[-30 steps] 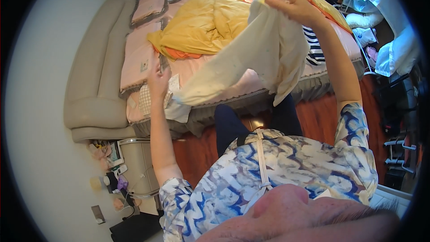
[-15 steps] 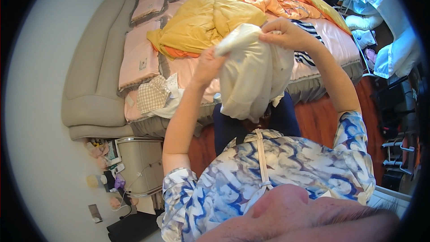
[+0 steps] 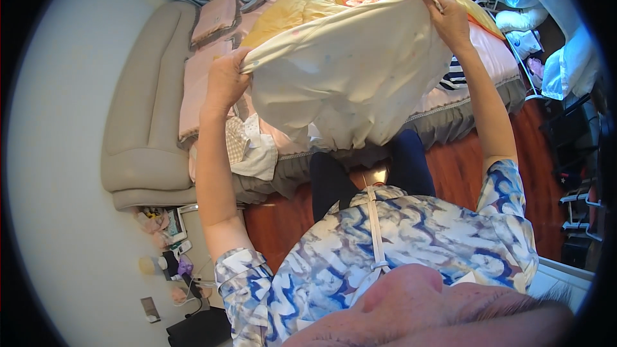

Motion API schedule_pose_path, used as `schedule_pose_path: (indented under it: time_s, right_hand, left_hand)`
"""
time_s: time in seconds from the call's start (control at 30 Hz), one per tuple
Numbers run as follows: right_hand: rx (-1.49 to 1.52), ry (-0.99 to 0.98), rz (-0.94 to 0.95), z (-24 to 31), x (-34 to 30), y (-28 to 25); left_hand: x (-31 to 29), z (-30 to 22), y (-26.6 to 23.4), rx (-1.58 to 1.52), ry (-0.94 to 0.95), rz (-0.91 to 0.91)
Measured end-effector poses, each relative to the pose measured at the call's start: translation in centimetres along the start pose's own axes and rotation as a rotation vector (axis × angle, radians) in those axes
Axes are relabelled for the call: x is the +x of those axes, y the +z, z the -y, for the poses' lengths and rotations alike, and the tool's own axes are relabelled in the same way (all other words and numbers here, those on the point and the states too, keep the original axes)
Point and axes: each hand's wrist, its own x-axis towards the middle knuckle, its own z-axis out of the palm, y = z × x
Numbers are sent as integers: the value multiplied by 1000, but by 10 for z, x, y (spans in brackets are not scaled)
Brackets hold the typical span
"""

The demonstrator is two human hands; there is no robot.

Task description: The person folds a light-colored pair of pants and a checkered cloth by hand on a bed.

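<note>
A: I've got the head view up at my end. Where do you see the cloth?

B: I see it stretched between the left hand and the right hand, in front of the bed. It's cream with faint spots. The top edge runs taut, rising to the right; below that it hangs in loose folds down toward the knees.

A: What can I say of the left hand?

B: I'd call it closed, gripping the left end of that top edge.

A: And the right?

B: Closed too, on the other end, higher up in my view. The yellow quilt lies beyond, partly hidden from me.

A: What else do I have nearby?

B: I get a checked cloth and a white cloth lying together beside the left forearm, on the bed's near edge. A striped cloth peeks out by the right forearm.

A: Is the cream one touching the bed?

B: I can't tell from this angle.
</note>
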Motion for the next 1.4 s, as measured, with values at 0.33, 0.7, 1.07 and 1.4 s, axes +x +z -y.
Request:
schedule_pose_path:
  time_s: [0.33,0.7,1.07,1.4]
  right_hand:
    - [131,-203,-58,-16,-20,7]
    - [556,428,343,1,-75,-32]
    - [577,231,1048,54,-128,-39]
    - [907,-132,1117,145,-111,13]
  left_hand:
    - [-31,8,34,-900,-398,-40]
    - [-39,-33,26,-1547,-378,-55]
    - [-49,-90,26,-1458,-257,315]
    - [-54,-134,13,-1101,22,361]
